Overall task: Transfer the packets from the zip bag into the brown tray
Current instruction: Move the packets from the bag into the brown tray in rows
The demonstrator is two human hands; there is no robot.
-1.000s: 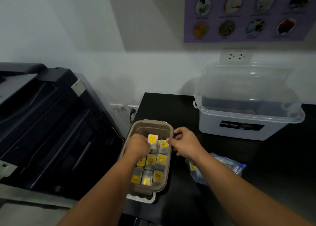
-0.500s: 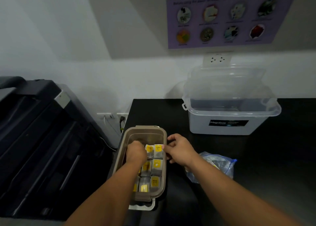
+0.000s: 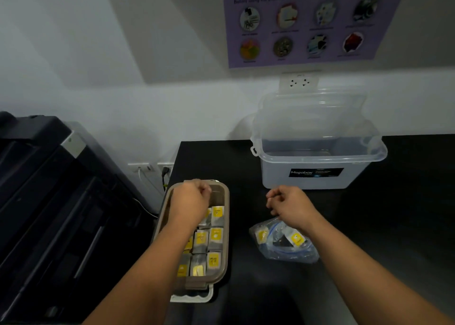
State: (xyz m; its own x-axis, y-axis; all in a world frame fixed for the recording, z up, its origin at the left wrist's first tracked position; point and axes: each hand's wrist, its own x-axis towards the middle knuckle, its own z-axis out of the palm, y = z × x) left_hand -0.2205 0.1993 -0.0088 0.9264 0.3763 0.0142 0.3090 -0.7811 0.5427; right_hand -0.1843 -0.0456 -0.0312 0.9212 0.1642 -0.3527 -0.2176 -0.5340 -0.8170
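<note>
1. Right hand [image 3: 286,205]: has come off the right rim of the brown tray [image 3: 227,228] and now hangs over the black table [image 3: 384,226], just above the zip bag [image 3: 283,250]. Fingers clenched, no packet showing in them
2. Left hand [image 3: 190,201]: has shifted to the tray's far end. Fingers curled under, palm hidden, so whether it grips anything cannot be told
3. Tray sits at the table's left edge. Packets [image 3: 216,236] stand in rows through its near and middle part
4. Judgement: the last packet looks placed and the right hand is probably heading back for the next one. The bag lies right of the tray, toward the front edge, with at least two yellow-labelled packets inside, so the transfer isn't done
5. Writing: "Megabox" on the clear box [image 3: 317,179] at the table's back edge; poster [image 3: 307,53] headline cut to "you shred"; packet print unreadable
</note>
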